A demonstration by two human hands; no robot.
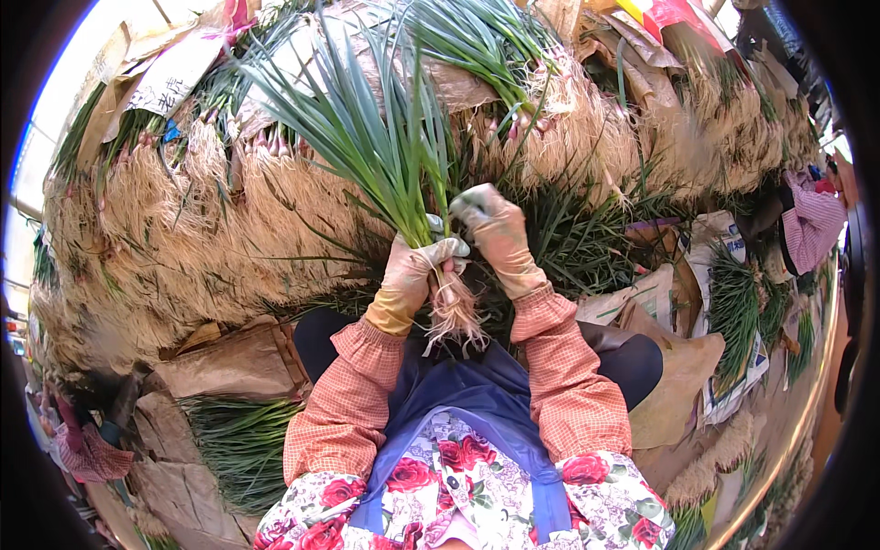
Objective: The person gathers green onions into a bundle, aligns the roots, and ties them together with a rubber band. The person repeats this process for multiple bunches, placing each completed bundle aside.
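A bunch of green leafy allium plants [395,161] stands upright in the middle, its leaves fanning away from me. My left hand [412,265], in a light glove stained yellow at the cuff, is closed round the stems just above the pale bulbs. The stringy roots [455,316] hang below that hand, towards my lap. Just right of the stems is my right hand [491,220], also gloved, with its fingers curled near a single leaf stem. Whether those fingers pinch anything cannot be made out.
A long heap of similar plants with matted roots [275,227] runs across the far side. Loose green leaves [584,247] lie right of my hands. Brown paper sacks [227,364] and a laid-out green bunch [240,447] are at lower left. Other people's sleeves show at both edges.
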